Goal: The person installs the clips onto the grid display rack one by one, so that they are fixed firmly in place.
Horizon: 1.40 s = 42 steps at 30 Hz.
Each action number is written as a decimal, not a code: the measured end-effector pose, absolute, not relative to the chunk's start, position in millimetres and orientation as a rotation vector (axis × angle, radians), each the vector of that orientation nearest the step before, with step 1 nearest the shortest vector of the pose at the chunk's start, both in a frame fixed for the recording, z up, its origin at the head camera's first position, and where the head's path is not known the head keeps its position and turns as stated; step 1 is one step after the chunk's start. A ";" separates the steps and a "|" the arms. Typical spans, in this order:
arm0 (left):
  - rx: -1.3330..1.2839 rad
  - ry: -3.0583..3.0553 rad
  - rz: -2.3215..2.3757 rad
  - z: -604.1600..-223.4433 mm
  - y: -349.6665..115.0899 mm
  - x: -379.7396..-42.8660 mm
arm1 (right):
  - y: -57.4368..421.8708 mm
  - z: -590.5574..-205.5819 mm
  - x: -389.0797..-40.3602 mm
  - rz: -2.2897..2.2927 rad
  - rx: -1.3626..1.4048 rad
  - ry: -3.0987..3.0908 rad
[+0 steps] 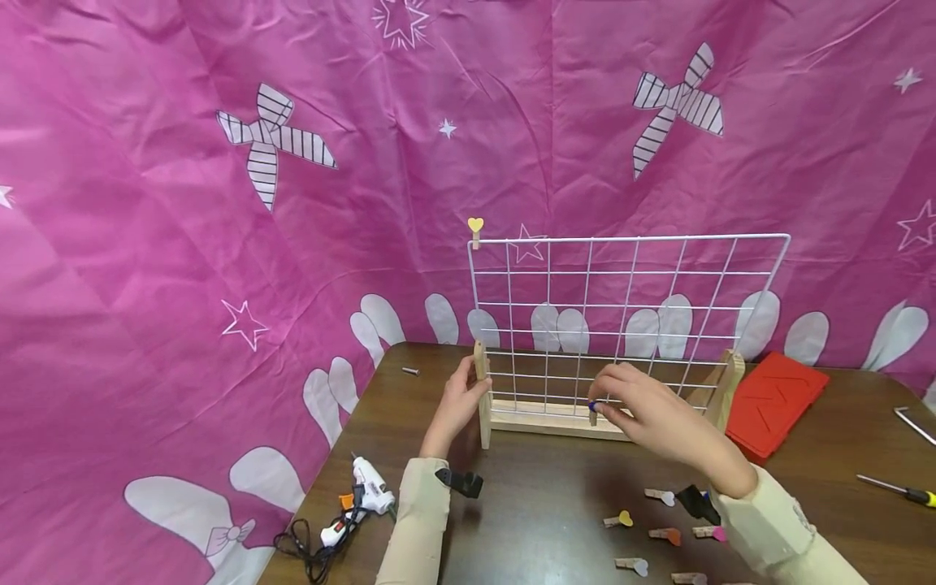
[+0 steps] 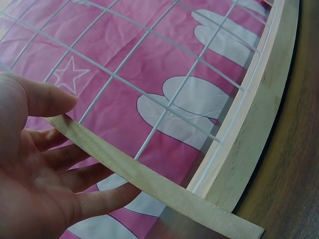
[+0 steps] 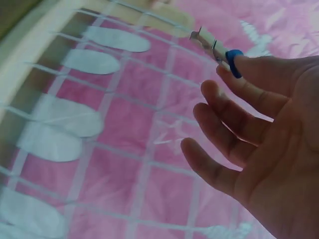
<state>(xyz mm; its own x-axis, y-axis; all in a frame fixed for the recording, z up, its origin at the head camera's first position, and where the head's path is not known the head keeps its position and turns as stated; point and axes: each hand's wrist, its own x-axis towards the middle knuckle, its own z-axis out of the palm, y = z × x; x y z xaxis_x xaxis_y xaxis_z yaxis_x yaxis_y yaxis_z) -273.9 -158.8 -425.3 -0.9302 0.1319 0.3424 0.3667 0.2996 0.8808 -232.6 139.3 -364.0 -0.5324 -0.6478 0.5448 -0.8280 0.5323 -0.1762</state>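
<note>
A white wire grid panel [image 1: 591, 307] stands in a wooden base, leaning back a little. My left hand [image 1: 462, 398] grips the left wooden upright [image 2: 114, 157] of that stand, thumb on one side and fingers on the other. Between thumb and index finger my right hand [image 3: 269, 129] pinches a small wooden clothespin [image 3: 212, 46] with a blue top [image 3: 234, 62]. In the head view this clothespin is in front of the lower part of the grid. A clothespin with a yellow heart [image 1: 475, 227] sits on the grid's top left corner.
Several heart clothespins, including a yellow one [image 1: 618, 519] and an orange one [image 1: 665, 535], lie near the right forearm. A glue gun [image 1: 373, 486] with its cord is at left. Red sheet [image 1: 777, 402], screwdriver [image 1: 895, 489] and hex key [image 1: 914, 426] lie at right; a screw [image 1: 410, 371] lies behind.
</note>
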 end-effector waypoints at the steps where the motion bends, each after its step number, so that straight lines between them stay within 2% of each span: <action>1: -0.458 -2.360 -1.685 -425.2 -159.1 -273.6 | 136.4 -357.5 -232.7 0.588 1.210 -2.337; 17: -0.461 -2.379 -1.724 -426.2 -162.1 -273.2 | 81.9 -243.5 -245.7 0.569 1.139 -2.120; 27: -0.468 -2.369 -1.737 -425.1 -161.7 -271.6 | 46.6 -171.7 -269.5 0.463 1.003 -2.206; 33: -0.461 -2.371 -1.727 -424.0 -160.1 -270.5 | 27.5 -154.7 -287.1 0.424 0.946 -2.262; 42: -0.433 -2.413 -1.716 -421.7 -162.1 -269.5 | 14.9 -158.9 -307.6 0.394 0.929 -2.320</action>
<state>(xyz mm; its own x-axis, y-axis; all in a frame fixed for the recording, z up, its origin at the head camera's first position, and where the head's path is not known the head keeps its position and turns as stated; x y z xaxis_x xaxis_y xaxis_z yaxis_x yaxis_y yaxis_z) -269.5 -162.1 -421.7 -0.9472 0.1467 0.2850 0.3174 0.3041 0.8982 -307.6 14.9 -158.9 -0.5734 -0.5229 0.6307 -0.7019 0.7106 -0.0489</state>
